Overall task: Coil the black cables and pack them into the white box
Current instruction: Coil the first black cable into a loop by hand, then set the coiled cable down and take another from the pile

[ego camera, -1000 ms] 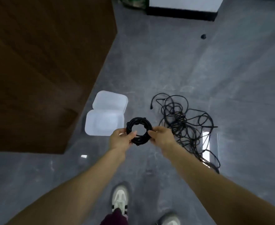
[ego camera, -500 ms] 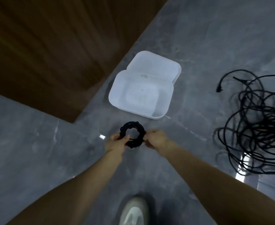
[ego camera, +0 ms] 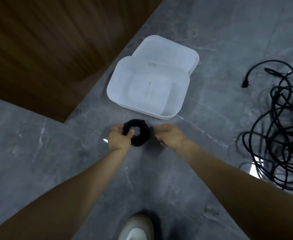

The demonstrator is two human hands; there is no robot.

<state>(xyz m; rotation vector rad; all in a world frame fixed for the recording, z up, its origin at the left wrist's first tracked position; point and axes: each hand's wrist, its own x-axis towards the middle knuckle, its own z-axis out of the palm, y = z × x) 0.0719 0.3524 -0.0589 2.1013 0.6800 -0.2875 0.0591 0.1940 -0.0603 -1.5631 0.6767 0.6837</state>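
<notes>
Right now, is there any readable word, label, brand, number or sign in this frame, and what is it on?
None can be read.
White box: a small greyish mark on the inside of its far wall, too blurred to read.
Coiled cable, loose cable pile and shoe: no visible text.

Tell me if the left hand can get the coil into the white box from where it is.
Probably yes. The left hand grips the coiled cable just short of the white box, which lies open and looks empty, with nothing between them.
</notes>
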